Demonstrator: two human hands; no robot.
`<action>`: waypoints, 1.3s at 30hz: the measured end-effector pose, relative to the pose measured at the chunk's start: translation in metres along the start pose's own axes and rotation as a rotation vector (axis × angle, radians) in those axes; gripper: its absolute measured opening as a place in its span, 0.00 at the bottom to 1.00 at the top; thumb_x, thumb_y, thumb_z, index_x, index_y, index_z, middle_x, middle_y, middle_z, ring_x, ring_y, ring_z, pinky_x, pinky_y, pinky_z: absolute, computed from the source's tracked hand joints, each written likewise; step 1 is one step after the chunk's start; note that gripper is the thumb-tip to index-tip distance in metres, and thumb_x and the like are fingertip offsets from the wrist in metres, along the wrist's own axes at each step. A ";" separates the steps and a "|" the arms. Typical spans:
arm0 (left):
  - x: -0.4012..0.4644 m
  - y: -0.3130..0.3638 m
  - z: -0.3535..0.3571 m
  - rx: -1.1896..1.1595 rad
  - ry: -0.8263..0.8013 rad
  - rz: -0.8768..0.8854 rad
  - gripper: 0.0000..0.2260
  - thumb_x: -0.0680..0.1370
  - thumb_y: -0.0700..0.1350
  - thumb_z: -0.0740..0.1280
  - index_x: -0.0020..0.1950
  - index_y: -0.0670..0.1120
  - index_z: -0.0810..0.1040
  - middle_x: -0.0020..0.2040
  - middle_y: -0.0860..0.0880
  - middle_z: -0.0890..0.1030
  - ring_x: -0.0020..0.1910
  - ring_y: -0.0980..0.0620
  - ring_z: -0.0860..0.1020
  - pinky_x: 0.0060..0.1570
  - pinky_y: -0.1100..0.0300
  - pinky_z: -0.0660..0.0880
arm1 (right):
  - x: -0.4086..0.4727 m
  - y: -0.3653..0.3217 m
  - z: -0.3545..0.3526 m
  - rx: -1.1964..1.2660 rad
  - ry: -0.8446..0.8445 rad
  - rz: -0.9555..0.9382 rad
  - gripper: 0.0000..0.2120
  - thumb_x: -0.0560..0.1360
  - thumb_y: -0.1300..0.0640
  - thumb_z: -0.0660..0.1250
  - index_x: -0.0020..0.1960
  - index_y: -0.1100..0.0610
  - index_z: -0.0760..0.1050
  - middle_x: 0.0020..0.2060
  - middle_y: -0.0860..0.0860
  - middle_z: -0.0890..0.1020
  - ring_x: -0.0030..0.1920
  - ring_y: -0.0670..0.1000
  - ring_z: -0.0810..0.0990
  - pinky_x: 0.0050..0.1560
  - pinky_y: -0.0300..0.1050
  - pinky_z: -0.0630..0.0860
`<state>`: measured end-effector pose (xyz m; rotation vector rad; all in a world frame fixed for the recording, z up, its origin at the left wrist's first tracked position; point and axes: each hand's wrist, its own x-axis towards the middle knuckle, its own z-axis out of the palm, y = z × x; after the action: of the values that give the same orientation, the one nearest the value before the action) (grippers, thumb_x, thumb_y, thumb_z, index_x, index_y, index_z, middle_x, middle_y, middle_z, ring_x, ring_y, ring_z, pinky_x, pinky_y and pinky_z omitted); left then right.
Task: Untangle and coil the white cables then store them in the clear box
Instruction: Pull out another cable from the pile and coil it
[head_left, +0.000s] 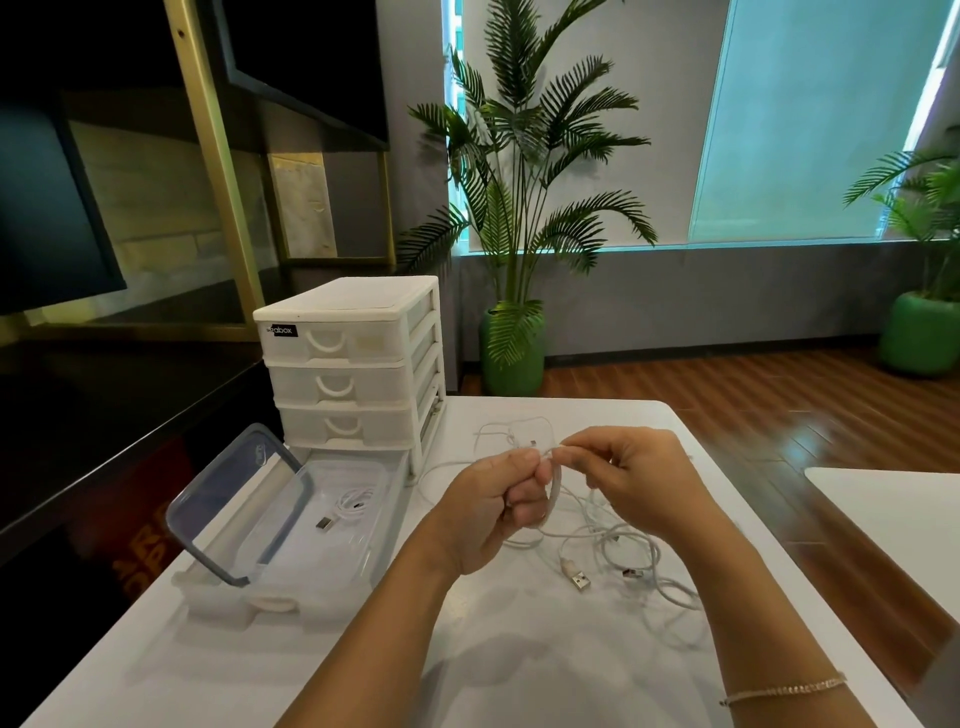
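Note:
Above the white table (519, 649), my left hand (488, 512) grips a small coil of white cable (555, 493). My right hand (631, 478) pinches the same cable just right of the left fingers. Beneath the hands a tangle of white cables (623, 551) with USB plugs lies on the table. Further strands loop behind the hands (498, 431). To the left stands the clear box (374, 525), holding one coiled white cable (353, 504). Its blue-rimmed lid (228, 499) leans tilted against the box's left side.
A white three-drawer organizer (353, 364) stands behind the clear box at the table's far left. A pulled-out drawer (270, 603) sits beneath the box. A second white table's edge (893, 509) lies to the right. Potted palms stand on the wooden floor beyond.

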<state>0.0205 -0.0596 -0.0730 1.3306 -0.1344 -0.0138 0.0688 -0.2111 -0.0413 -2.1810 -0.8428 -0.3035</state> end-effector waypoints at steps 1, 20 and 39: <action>0.000 0.001 -0.001 -0.026 0.008 0.011 0.18 0.82 0.42 0.52 0.35 0.44 0.73 0.24 0.54 0.64 0.24 0.58 0.62 0.27 0.66 0.61 | 0.000 0.000 0.000 0.017 -0.006 -0.009 0.08 0.73 0.52 0.67 0.48 0.53 0.83 0.23 0.32 0.74 0.33 0.31 0.75 0.34 0.22 0.67; 0.005 0.010 0.005 -0.906 0.210 0.041 0.17 0.82 0.48 0.53 0.42 0.40 0.74 0.19 0.52 0.63 0.16 0.58 0.63 0.18 0.69 0.60 | -0.003 -0.010 0.011 -0.033 -0.230 0.069 0.14 0.79 0.51 0.58 0.51 0.58 0.79 0.34 0.46 0.79 0.35 0.44 0.73 0.41 0.39 0.72; 0.000 0.000 0.010 0.675 0.248 0.209 0.12 0.82 0.44 0.55 0.48 0.42 0.77 0.41 0.70 0.73 0.42 0.71 0.75 0.44 0.76 0.71 | -0.006 -0.014 0.006 -0.239 -0.306 0.048 0.10 0.73 0.49 0.68 0.52 0.50 0.82 0.46 0.47 0.85 0.43 0.47 0.80 0.50 0.44 0.78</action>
<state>0.0198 -0.0695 -0.0702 1.9700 -0.0667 0.4034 0.0544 -0.2030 -0.0399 -2.5084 -0.9582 -0.0468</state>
